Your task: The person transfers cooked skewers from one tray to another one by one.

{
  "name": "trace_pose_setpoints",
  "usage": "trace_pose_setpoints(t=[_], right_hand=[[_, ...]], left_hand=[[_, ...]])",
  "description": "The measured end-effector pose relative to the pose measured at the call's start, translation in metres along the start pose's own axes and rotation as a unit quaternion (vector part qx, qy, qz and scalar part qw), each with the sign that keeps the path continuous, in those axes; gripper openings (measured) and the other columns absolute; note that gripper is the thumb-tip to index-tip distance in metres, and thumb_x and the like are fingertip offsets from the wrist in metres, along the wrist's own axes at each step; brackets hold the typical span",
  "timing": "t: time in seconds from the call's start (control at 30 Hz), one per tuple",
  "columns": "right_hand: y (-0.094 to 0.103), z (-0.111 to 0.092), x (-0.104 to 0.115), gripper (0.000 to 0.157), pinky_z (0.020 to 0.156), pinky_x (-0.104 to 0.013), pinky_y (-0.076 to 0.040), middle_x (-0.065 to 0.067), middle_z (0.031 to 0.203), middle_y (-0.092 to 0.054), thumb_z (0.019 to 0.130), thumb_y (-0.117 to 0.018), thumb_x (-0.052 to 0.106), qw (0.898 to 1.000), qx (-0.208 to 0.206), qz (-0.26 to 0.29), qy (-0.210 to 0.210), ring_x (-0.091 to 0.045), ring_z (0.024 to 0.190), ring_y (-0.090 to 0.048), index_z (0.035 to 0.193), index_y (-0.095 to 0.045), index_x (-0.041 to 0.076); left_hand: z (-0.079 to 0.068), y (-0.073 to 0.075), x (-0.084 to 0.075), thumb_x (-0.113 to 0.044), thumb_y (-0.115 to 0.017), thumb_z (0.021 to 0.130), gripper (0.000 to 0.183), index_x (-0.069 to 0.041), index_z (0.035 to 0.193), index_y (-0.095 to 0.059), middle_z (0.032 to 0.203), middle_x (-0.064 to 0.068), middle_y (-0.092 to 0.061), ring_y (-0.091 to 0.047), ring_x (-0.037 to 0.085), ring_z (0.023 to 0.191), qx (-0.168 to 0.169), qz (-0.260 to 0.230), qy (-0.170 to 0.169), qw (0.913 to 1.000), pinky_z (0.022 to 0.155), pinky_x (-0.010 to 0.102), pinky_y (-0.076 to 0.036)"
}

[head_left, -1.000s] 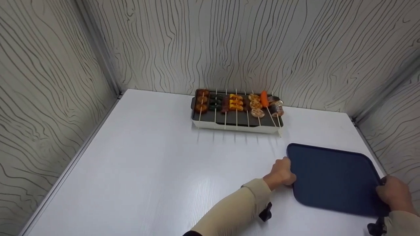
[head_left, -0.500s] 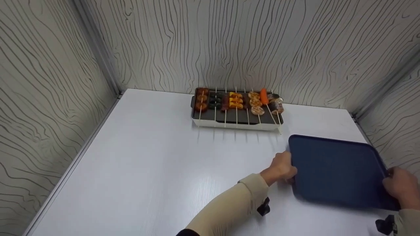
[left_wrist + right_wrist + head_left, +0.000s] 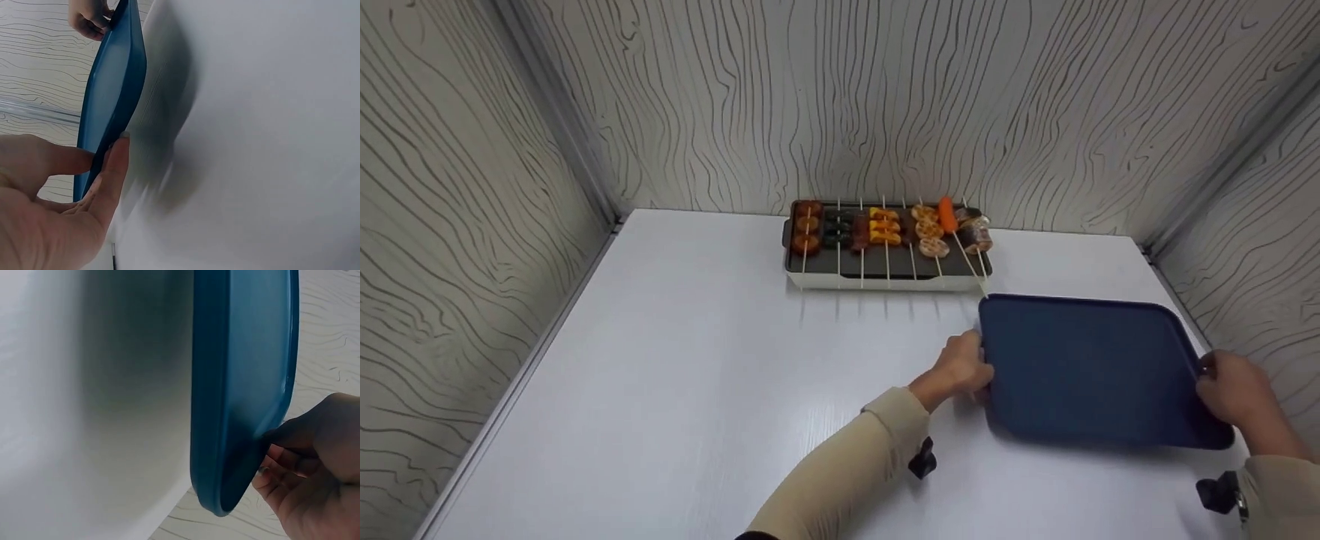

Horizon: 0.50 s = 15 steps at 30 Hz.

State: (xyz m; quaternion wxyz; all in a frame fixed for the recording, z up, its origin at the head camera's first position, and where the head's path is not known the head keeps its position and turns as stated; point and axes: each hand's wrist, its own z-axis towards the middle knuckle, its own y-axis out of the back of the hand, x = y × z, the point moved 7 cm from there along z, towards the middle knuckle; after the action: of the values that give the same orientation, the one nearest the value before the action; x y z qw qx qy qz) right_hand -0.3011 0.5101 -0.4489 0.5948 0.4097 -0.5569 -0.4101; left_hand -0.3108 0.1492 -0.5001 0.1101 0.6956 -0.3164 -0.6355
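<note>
A dark blue rectangular tray (image 3: 1095, 371) with a low rim is held above the white table at the right of the head view. My left hand (image 3: 960, 366) pinches its left edge, thumb on top and fingers beneath, as the left wrist view shows of the hand (image 3: 62, 197). At the opposite edge my right hand (image 3: 1237, 390) grips the rim between thumb and fingers. In the right wrist view that hand (image 3: 315, 467) pinches the tray (image 3: 259, 343) near a corner. The tray bears nothing, and its shadow falls on the table below.
Behind the tray, a grill (image 3: 900, 268) with a white base and black plate carries several skewers of food, among them an orange sausage (image 3: 947, 215). The tray's far left corner overlaps a skewer stick's end in the head view. Wood-patterned panels (image 3: 840, 97) enclose the white table (image 3: 675, 360).
Both hands have lifted the tray and carried it away from the body, first slightly right, then left towards the grill. The head view has shifted a little.
</note>
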Motion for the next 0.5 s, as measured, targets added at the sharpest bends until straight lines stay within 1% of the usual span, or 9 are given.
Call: trace_pose_setpoints(t=[0.13,0.2,0.3,0.43,0.5], right_hand=[[-0.001,-0.005,0.008,0.031,0.076,-0.066,-0.046,-0.040,0.090,-0.057,0.088,-0.051,-0.005,1.000,0.008,0.009,0.003,-0.054,0.083,-0.057,0.106,-0.050,-0.030],[-0.003,-0.006,0.015,0.031,0.077,-0.067,-0.046,-0.040,0.090,-0.058,0.088,-0.051,-0.005,1.000,0.007,0.012,0.007,-0.054,0.083,-0.058,0.107,-0.051,-0.030],[-0.007,-0.005,0.028,0.030,0.078,-0.066,-0.046,-0.038,0.090,-0.059,0.090,-0.051,-0.005,1.000,0.009,0.015,0.013,-0.051,0.084,-0.058,0.107,-0.052,-0.029],[-0.013,-0.007,0.043,0.025,0.076,-0.063,-0.047,-0.034,0.087,-0.061,0.089,-0.054,-0.005,0.999,-0.006,0.017,0.027,-0.047,0.082,-0.059,0.104,-0.056,-0.025],[-0.016,-0.011,0.049,0.022,0.075,-0.062,-0.048,-0.032,0.086,-0.063,0.089,-0.056,-0.005,0.999,-0.013,0.024,0.032,-0.045,0.081,-0.061,0.102,-0.059,-0.023]], left_hand=[[-0.004,0.006,0.005,-0.002,-0.064,0.087,0.016,-0.004,0.102,-0.061,0.087,0.002,-0.057,-0.050,0.014,0.078,0.010,-0.017,-0.011,0.9997,0.072,0.029,-0.047],[-0.007,0.011,0.009,-0.001,-0.063,0.088,0.018,-0.002,0.105,-0.061,0.087,0.003,-0.058,-0.053,0.014,0.076,0.013,-0.027,-0.014,0.9995,0.072,0.029,-0.049],[-0.011,0.020,0.017,0.002,-0.061,0.088,0.021,0.002,0.109,-0.061,0.086,0.006,-0.060,-0.058,0.016,0.072,0.018,-0.042,-0.019,0.9988,0.068,0.030,-0.051],[-0.021,0.033,0.027,0.005,-0.061,0.087,0.024,0.007,0.111,-0.060,0.088,0.011,-0.062,-0.063,0.020,0.067,0.026,-0.063,-0.027,0.9973,0.060,0.030,-0.052],[-0.026,0.038,0.032,0.005,-0.061,0.087,0.024,0.008,0.111,-0.059,0.090,0.011,-0.062,-0.064,0.020,0.067,0.035,-0.071,-0.027,0.9965,0.058,0.030,-0.052]])
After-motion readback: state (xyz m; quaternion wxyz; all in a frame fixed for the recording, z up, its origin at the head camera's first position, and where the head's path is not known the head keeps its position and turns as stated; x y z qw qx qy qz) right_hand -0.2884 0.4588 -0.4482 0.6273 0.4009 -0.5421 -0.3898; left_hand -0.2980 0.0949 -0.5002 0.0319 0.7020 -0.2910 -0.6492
